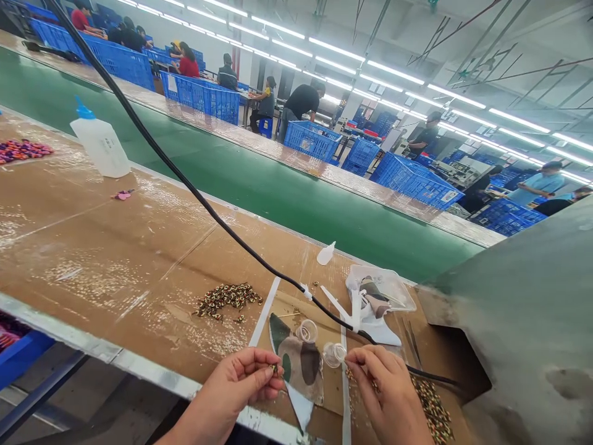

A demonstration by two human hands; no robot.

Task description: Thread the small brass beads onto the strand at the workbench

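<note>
My left hand (248,386) is closed in a pinch on a small dark-and-yellow piece (275,369) above the front of the bench. My right hand (389,389) is closed, thumb and forefinger together beside a small clear cup (333,354); what they pinch is too small to make out. Another clear cup (306,332) sits on a camouflage cloth (303,364) between the hands. Similar small pieces lie in a pile (229,301) on the left and another pile (433,411) beyond my right hand.
A black cable (185,179) slants across the view. Behind the cups are a clear plastic tray (393,287) with cloth, and tweezers (411,343). A white bottle (102,145) stands far left. A green conveyor belt (259,179) runs behind; a metal housing (532,321) is at right.
</note>
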